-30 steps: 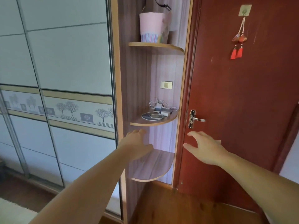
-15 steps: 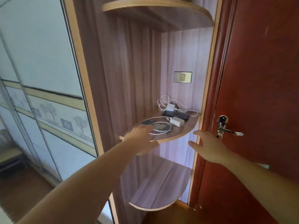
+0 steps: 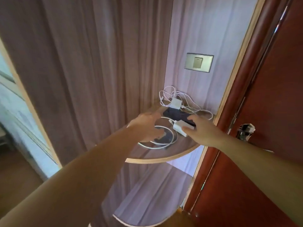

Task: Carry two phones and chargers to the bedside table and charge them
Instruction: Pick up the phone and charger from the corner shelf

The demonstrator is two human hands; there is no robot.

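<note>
Middle corner shelf (image 3: 164, 160). Dark phone (image 3: 177, 115) lay flat near the back corner, its long axis running from the back toward the shelf's right edge. A white charger block (image 3: 176, 103) sat on its rear end. Second charger block (image 3: 180, 126) lay along the phone's front side. Second phone (image 3: 165, 136) lay nearer the curved front edge under a coiled cable (image 3: 164, 146), mostly hidden, axis unclear. Left hand (image 3: 146, 126) was palm down over it, fingers loosely extended, gripping nothing. Right hand (image 3: 202, 132) had its thumb touching the second block and its forefinger beyond it; grip uncertain.

Open shelf front (image 3: 164, 160) — cable tangle (image 3: 188, 107) behind
</note>
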